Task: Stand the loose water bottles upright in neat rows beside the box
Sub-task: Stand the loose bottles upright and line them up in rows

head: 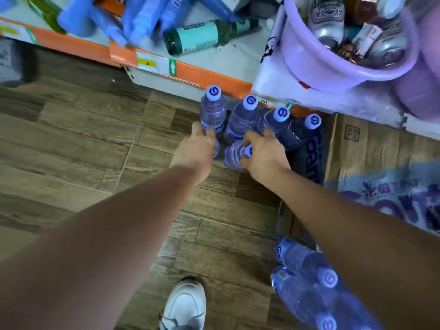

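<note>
Back row of four bottles (242, 117) upright against shelf base (190, 75), just left of box (371, 151). Right hand (264, 153) fingers wrapped round front bottle (234, 154). Left hand (197, 148) covers another; grip unclear. Risk: knuckles nudge tight-packed row, toppling it. Loose bottles (309, 282) lie near foot.

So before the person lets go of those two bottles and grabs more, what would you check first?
1. Back row of four water bottles upright along the shelf base: ok.
2. Bottle under the right hand standing straight: cannot tell, the fingers cover it.
3. Bottle under the left hand set down: cannot tell, mostly hidden.
4. Front row lined up with the back row: cannot tell.
5. Loose bottles left near the cardboard box: not ok, several remain to place.
</note>
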Demonstrator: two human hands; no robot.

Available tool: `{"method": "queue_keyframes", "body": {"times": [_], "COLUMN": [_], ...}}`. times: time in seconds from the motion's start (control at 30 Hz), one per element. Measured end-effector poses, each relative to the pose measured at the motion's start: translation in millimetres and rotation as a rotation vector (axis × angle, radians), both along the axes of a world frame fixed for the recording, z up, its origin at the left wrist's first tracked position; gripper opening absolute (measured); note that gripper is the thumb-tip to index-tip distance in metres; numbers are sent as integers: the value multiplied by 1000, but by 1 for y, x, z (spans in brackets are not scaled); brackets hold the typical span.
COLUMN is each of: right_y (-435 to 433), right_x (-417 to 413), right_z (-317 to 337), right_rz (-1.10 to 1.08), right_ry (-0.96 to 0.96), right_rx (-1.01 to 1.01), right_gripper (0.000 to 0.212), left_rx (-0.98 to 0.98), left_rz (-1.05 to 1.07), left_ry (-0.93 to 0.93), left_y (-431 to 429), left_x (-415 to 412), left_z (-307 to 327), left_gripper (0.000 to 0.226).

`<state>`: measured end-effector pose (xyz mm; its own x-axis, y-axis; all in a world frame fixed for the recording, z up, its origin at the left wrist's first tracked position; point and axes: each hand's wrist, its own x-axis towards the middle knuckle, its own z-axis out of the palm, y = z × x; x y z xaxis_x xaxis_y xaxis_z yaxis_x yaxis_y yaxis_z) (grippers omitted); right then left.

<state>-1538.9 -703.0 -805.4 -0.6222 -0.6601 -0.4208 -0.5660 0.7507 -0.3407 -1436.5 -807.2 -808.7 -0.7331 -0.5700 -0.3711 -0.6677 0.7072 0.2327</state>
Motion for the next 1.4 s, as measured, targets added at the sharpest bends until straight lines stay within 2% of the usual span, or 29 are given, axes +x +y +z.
{"method": "queue_keyframes", "body": {"times": [0.2,0.33,0.5,0.57,0.7,0.87,1.0,1.13,1.3,1.4], "right_y": [48,92,150,179,238,304,355,399,429,434], "right_x": [18,40,61,72,88,106,121,137,143,143], "right_z": [30,61,118,143,190,238,240,212,150,116], "right_rz": [35,101,173,179,197,253,254,233,248,237], "right_ry": [-10,25,81,88,108,180,166,110,19,-48], "right_rx": [-40,-83,-189,-231,-302,-252,-182,-93,-6,18], "right_gripper": [29,29,26,26,27,31,30,30,33,32], "left_rx": [30,24,5,-39,-214,-211,-125,-48,-4,12], "left_rz": [-54,-121,-30,-81,-142,-103,-70,-87,-106,-150], "left_ry": [119,251,427,369,284,262,251,245,212,183], "left_y": [37,82,143,171,220,284,330,362,391,401], "left_x": [27,53,76,84,115,146,167,173,163,155], "left_z": [24,47,107,135,181,220,209,169,111,84], "left_gripper": [30,31,42,50,38,38,28,24,44,47]}}
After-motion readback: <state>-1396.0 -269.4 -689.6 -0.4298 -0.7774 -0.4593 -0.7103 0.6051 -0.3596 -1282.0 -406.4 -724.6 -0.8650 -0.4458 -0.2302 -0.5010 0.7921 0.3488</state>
